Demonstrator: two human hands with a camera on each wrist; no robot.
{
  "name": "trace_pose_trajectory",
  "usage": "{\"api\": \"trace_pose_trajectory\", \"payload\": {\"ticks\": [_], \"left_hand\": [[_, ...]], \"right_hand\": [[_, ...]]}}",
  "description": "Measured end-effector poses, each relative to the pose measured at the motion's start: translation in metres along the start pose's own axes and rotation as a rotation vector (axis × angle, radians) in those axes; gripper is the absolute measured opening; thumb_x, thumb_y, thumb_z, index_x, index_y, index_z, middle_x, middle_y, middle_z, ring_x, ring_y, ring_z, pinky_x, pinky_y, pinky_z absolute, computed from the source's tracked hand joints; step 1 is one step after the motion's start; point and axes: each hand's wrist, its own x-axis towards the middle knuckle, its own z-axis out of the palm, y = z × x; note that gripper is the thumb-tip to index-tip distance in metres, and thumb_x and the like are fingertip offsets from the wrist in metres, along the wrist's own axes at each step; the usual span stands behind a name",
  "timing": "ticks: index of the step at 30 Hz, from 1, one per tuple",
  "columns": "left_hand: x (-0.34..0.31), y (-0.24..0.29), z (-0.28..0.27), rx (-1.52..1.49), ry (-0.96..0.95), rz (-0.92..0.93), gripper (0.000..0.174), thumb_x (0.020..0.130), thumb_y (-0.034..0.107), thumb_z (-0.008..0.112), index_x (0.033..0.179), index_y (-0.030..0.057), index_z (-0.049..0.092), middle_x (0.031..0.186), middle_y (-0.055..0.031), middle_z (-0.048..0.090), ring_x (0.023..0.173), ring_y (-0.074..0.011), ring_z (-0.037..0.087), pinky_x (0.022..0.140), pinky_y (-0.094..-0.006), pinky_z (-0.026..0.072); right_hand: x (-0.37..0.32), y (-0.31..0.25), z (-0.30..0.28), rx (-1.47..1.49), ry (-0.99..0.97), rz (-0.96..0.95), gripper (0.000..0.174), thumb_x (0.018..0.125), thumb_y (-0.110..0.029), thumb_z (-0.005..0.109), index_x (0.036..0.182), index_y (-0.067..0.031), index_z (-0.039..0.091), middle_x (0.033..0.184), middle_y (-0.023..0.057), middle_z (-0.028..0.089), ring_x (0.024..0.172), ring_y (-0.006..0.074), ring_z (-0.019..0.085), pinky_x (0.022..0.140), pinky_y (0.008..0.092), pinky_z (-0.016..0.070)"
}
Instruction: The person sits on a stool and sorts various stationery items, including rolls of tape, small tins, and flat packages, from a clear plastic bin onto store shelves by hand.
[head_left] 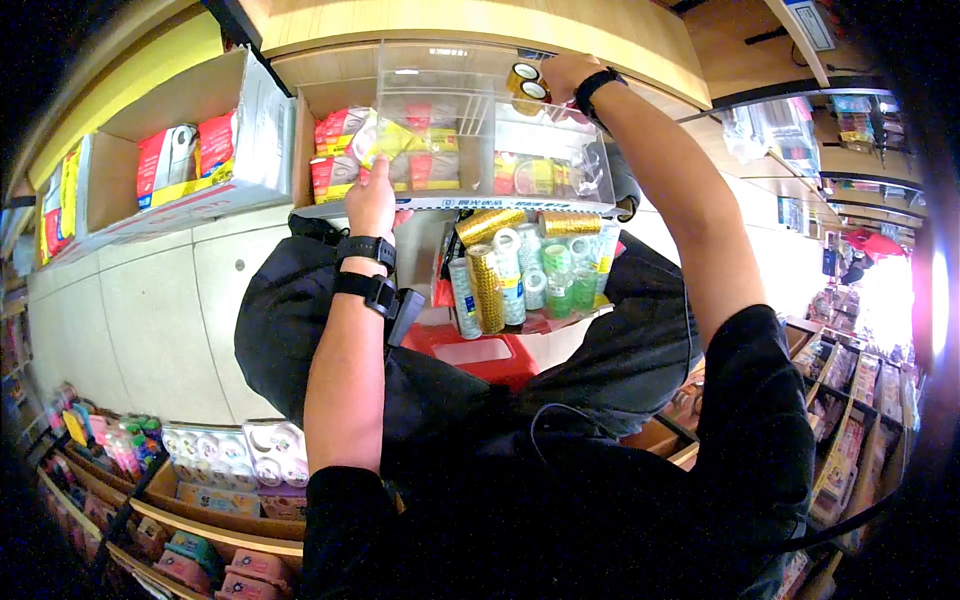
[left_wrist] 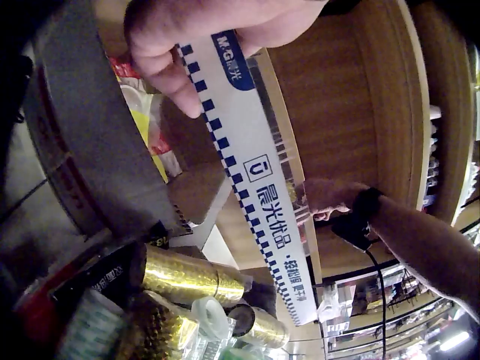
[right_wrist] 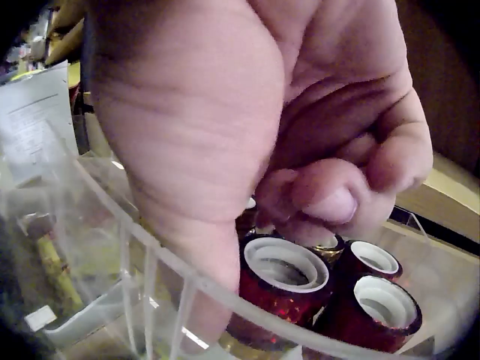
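My left hand (head_left: 372, 198) grips the front wall of a clear plastic display box (head_left: 600, 185), thumb over the top. In the left wrist view its fingers lie around the white label strip (left_wrist: 262, 180) along that wall. My right hand (right_wrist: 247, 127) reaches into the box's far right compartment. There its thumb lies along a red shiny tape roll (right_wrist: 274, 300), with curled fingers at the roll's other side. More red tape rolls (right_wrist: 379, 311) stand beside it. In the head view, tape rolls with dark rims (head_left: 530, 92) show next to the right hand.
Gold, clear and green tape rolls (head_left: 530, 275) fill a container between the knees, above a red stool (head_left: 480, 355). Cardboard boxes with red and yellow packets (head_left: 215, 150) stand at the left. A wooden shelf (head_left: 480, 25) runs along the back; stocked shelves (head_left: 850, 420) flank the right.
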Motion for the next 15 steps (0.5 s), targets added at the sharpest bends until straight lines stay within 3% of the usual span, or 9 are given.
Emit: {"api": "trace_pose_trajectory", "payload": {"ticks": [2, 11, 14, 15], "left_hand": [[0.002, 0.0, -0.002, 0.047, -0.061, -0.075, 0.041, 0.082, 0.047, 0.053, 0.091, 0.0065, 0.054, 0.082, -0.0042, 0.053, 0.066, -0.0164, 0.056, 0.045, -0.0279, 0.0508], [0.001, -0.001, -0.002, 0.032, -0.08, -0.065, 0.041, 0.083, 0.045, 0.053, 0.093, 0.0053, 0.052, 0.084, -0.0059, 0.053, 0.068, -0.018, 0.056, 0.046, -0.0294, 0.0526], [-0.003, 0.002, -0.002, 0.042, -0.104, -0.054, 0.041, 0.083, 0.044, 0.052, 0.095, 0.0052, 0.052, 0.085, -0.0063, 0.052, 0.067, -0.0181, 0.057, 0.046, -0.0291, 0.0524], [-0.002, 0.003, -0.002, 0.041, -0.103, -0.051, 0.041, 0.083, 0.044, 0.052, 0.095, 0.0052, 0.052, 0.085, -0.0063, 0.052, 0.067, -0.0181, 0.057, 0.046, -0.0291, 0.0524]], "right_hand": [[-0.006, -0.004, -0.01, 0.001, -0.025, -0.032, 0.026, 0.064, -0.025, 0.07, 0.085, -0.0101, 0.067, 0.081, 0.011, 0.066, 0.074, 0.0255, 0.064, 0.063, 0.0375, 0.0511], [0.019, 0.003, 0.013, 0.026, -0.147, 0.142, 0.025, 0.065, -0.02, 0.064, 0.089, -0.0143, 0.067, 0.082, 0.007, 0.066, 0.078, 0.0227, 0.064, 0.064, 0.0372, 0.0501], [0.027, 0.003, 0.022, 0.059, -0.101, 0.198, 0.025, 0.065, -0.019, 0.064, 0.09, -0.0166, 0.067, 0.082, 0.0048, 0.066, 0.078, 0.0212, 0.064, 0.065, 0.0365, 0.0498], [0.029, 0.003, 0.024, 0.056, -0.11, 0.238, 0.028, 0.062, -0.019, 0.068, 0.089, -0.0143, 0.067, 0.081, 0.0055, 0.066, 0.077, 0.0204, 0.064, 0.065, 0.0357, 0.0497]]}}
